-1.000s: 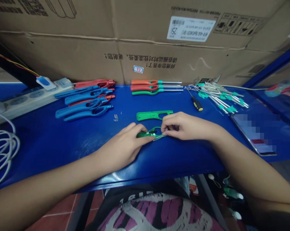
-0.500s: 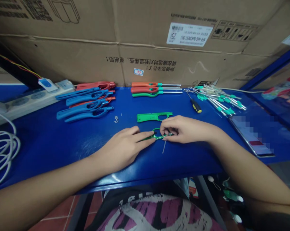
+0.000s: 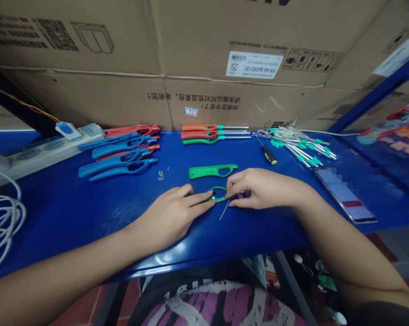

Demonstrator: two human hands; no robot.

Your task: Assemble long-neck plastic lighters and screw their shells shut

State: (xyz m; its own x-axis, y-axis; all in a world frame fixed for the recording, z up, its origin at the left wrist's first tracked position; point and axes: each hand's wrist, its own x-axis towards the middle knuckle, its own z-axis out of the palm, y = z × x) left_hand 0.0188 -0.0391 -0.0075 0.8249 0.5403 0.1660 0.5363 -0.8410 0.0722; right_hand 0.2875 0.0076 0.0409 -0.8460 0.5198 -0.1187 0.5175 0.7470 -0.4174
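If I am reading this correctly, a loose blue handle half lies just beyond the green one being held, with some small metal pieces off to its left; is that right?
Not quite: the loose handle half just beyond the held green one is green, not blue, as the head view shows. The small metal pieces do lie off to its left.

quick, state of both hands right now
Left hand: closed, holding the green handle half.
Right hand: curled closed at its other end; what it pinches is hidden.

From where I stand: a black top (image 3: 204, 272), white lettering (image 3: 191, 288), purple print (image 3: 207, 311), pale swirls, bare forearms (image 3: 99, 258).
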